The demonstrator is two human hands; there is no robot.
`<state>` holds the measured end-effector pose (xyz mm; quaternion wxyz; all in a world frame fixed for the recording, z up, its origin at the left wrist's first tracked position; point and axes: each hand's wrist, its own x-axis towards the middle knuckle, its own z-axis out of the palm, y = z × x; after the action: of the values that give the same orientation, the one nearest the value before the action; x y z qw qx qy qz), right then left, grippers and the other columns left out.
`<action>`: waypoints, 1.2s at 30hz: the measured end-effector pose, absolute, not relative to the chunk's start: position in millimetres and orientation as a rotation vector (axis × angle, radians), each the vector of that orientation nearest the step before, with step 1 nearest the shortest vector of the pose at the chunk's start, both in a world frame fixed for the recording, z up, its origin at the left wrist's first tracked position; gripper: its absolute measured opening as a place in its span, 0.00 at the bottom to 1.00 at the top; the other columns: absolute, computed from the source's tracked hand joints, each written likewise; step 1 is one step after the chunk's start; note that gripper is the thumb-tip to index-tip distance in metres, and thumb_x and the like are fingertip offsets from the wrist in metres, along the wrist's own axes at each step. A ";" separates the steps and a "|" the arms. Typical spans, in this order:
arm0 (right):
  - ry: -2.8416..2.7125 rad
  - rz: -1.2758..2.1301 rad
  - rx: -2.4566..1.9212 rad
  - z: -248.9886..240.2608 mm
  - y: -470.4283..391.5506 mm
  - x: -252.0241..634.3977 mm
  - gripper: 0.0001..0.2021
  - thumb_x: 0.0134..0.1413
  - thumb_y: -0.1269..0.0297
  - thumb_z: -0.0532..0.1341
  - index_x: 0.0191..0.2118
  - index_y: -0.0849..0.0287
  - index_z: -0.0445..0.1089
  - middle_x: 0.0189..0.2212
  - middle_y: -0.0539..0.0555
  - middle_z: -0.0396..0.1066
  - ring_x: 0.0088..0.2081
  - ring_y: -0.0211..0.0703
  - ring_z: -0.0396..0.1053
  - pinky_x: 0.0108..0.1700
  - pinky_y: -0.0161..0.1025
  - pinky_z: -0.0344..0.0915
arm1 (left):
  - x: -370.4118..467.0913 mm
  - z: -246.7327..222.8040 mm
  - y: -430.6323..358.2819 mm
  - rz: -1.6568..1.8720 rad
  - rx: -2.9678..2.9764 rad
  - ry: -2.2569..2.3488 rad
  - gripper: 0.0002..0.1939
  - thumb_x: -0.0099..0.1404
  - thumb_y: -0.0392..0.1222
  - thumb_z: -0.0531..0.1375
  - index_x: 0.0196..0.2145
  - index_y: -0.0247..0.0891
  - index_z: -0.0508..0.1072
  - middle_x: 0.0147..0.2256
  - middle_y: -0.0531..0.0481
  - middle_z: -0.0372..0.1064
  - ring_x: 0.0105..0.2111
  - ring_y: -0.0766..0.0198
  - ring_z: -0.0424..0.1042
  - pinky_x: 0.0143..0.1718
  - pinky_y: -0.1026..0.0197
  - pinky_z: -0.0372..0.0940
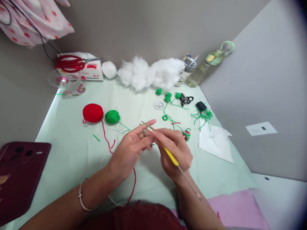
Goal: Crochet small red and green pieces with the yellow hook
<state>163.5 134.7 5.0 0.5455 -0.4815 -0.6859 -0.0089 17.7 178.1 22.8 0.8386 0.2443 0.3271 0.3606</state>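
Observation:
My right hand (174, 148) is closed round a crochet hook (170, 156) with a yellow grip, its metal end pointing down to the right. Fingers of my left hand (134, 143) pinch a small piece of work with green yarn at the hook's tip; its shape is mostly hidden. Left of my hands lie a red yarn ball (93, 112) and a green yarn ball (112, 117). From the green ball a strand runs toward my left hand. Red yarn (134, 185) hangs below my left hand toward my lap.
White stuffing (136, 75), a white yarn ball (109, 69), red scissors (70, 64) on a box, a pen cup (183, 75) and a bottle (203, 70) line the back. Green crocheted pieces (167, 98) and a white cloth (214, 142) lie right, a dark red phone (21, 179) left.

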 end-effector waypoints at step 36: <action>-1.220 0.750 -1.040 18.7 141.7 170.9 0.08 0.69 0.62 0.62 0.43 0.51 0.81 0.33 0.52 0.77 0.30 0.41 0.74 0.33 0.41 0.74 | 14.9 27.6 180.1 0.904 0.634 0.696 0.25 0.61 0.34 0.74 0.55 0.46 0.82 0.29 0.58 0.73 0.34 0.68 0.71 0.45 0.65 0.65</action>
<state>170.9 141.7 18.7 0.6334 -0.4546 -0.5336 0.3278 14.9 180.1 27.6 0.7946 0.2948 0.3239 0.4204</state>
